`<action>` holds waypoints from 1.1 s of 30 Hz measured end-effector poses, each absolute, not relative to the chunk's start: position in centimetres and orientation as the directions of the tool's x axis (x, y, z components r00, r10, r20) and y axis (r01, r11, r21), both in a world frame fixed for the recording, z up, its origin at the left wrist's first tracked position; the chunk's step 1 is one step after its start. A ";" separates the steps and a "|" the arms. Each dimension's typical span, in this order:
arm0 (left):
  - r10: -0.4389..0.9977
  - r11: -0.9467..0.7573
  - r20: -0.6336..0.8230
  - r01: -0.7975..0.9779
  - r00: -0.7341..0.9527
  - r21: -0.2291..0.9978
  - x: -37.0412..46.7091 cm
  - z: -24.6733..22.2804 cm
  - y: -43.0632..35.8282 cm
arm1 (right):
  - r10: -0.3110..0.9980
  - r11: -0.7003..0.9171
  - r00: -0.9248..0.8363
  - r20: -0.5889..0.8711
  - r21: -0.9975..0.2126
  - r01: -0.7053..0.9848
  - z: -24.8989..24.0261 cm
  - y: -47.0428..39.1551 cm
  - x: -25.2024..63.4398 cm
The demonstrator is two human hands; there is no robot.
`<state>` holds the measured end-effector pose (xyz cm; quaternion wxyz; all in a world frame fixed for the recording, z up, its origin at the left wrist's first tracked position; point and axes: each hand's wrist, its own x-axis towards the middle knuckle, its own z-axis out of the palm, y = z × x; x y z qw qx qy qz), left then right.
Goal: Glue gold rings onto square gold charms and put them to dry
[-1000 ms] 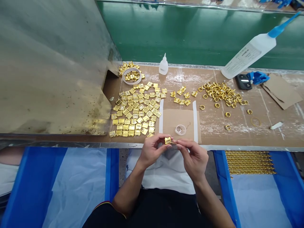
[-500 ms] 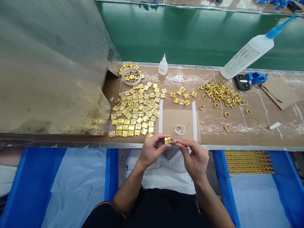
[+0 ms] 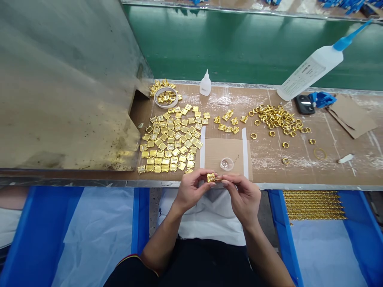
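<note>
My left hand pinches a small square gold piece at the table's front edge. A thin stick is held between the fingers of my right hand, its tip at the gold piece. Just beyond them a small clear cup rests on a cardboard pad with white tape strips on both sides. Many flat gold pieces lie in loose rows to the left. Gold rings are heaped at the right, and several assembled gold pieces lie behind the pad.
A metal housing fills the left. A small white bottle, a tape roll and a large leaning bottle stand or lie at the back. Blue bins flank me; the right bin holds gold chains. Part of another person shows far left.
My right hand has shifted very slightly left, with the stick still in its fingers. My left hand keeps its hold on the gold piece.
</note>
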<state>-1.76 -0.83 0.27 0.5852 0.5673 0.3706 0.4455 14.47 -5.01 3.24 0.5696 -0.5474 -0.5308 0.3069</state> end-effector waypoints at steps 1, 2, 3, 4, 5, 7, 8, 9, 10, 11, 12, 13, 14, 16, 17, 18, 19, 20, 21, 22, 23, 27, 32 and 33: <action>0.942 -0.041 0.075 -0.109 0.328 0.993 -1.8 0.2 -0.8 | 0.933 0.205 0.253 0.255 -0.957 0.208 3.2 -5.0 14.4; 0.942 -0.039 0.075 -0.117 0.327 0.992 -1.7 0.2 -0.9 | 0.935 0.196 0.261 0.240 -0.963 0.183 3.2 -5.0 14.4; 0.943 -0.035 0.074 -0.124 0.325 0.992 -1.7 0.1 -0.9 | 0.936 0.189 0.271 0.226 -0.969 0.157 3.3 -5.1 14.3; 0.943 -0.031 0.071 -0.126 0.324 0.992 -1.7 0.1 -0.9 | 0.934 0.185 0.285 0.216 -0.974 0.132 3.4 -5.1 14.3; 0.944 -0.028 0.067 -0.123 0.324 0.992 -1.7 0.1 -0.9 | 0.929 0.186 0.305 0.211 -0.976 0.110 3.5 -5.2 14.3; 0.944 -0.031 0.064 -0.109 0.322 0.994 -1.8 0.1 -0.9 | 0.907 0.203 0.360 0.219 -0.976 0.083 3.7 -5.3 14.5; 0.945 -0.036 0.066 -0.100 0.321 0.994 -1.8 0.1 -0.9 | 0.887 0.218 0.398 0.233 -0.972 0.083 3.8 -5.3 14.8; 0.945 -0.039 0.068 -0.095 0.321 0.995 -1.8 0.1 -0.9 | 0.862 0.234 0.439 0.252 -0.968 0.096 3.8 -5.4 15.2; 0.944 -0.040 0.069 -0.096 0.321 0.995 -1.8 0.2 -0.9 | 0.835 0.245 0.478 0.274 -0.962 0.123 3.7 -5.4 15.8; 0.944 -0.038 0.069 -0.101 0.322 0.994 -1.8 0.2 -0.9 | 0.805 0.251 0.511 0.300 -0.954 0.165 3.4 -5.4 16.4; 0.944 -0.035 0.069 -0.108 0.324 0.994 -1.8 0.3 -0.8 | 0.781 0.250 0.528 0.333 -0.942 0.223 3.1 -5.4 17.0; 0.943 -0.032 0.068 -0.115 0.326 0.993 -1.8 0.4 -0.8 | 0.766 0.244 0.525 0.370 -0.924 0.296 2.7 -5.4 17.7; 0.942 -0.028 0.066 -0.119 0.328 0.993 -1.8 0.4 -0.8 | 0.762 0.236 0.499 0.413 -0.894 0.380 2.3 -5.4 18.4; 0.941 -0.023 0.064 -0.124 0.333 0.992 -1.8 0.5 -0.8 | 0.774 0.233 0.392 0.498 -0.798 0.555 1.4 -5.4 19.5; 0.941 -0.023 0.064 -0.125 0.334 0.992 -1.8 0.6 -0.8 | 0.782 0.242 0.322 0.533 -0.737 0.631 1.1 -5.5 19.9; 0.940 -0.022 0.063 -0.125 0.336 0.992 -1.8 0.6 -0.8 | 0.789 0.257 0.252 0.561 -0.673 0.694 0.8 -5.5 20.2; 0.939 -0.021 0.062 -0.124 0.337 0.992 -1.8 0.6 -0.8 | 0.790 0.274 0.189 0.584 -0.612 0.742 0.6 -5.6 20.4; 0.940 -0.021 0.061 -0.122 0.336 0.992 -1.8 0.6 -0.8 | 0.791 0.292 0.132 0.598 -0.557 0.777 0.5 -5.8 20.5; 0.940 -0.020 0.059 -0.121 0.335 0.992 -1.8 0.5 -0.9 | 0.793 0.310 0.077 0.604 -0.511 0.802 0.4 -5.9 20.5; 0.941 -0.015 0.056 -0.123 0.333 0.992 -1.8 0.5 -0.9 | 0.799 0.329 0.025 0.601 -0.472 0.818 0.4 -6.0 20.5; 0.942 -0.009 0.051 -0.129 0.331 0.992 -1.9 0.4 -0.9 | 0.805 0.349 -0.025 0.592 -0.440 0.828 0.4 -6.2 20.6; 0.941 0.027 0.024 -0.147 0.337 0.989 -2.0 0.2 -0.9 | 0.819 0.434 -0.199 0.538 -0.354 0.829 0.7 -6.6 21.0; 0.944 0.045 0.008 -0.152 0.331 0.987 -2.0 0.1 -1.0 | 0.809 0.484 -0.289 0.511 -0.301 0.821 0.6 -7.0 21.9; 0.945 0.047 0.006 -0.153 0.328 0.987 -1.9 0.1 -1.0 | 0.810 0.489 -0.293 0.507 -0.311 0.815 0.5 -7.2 22.0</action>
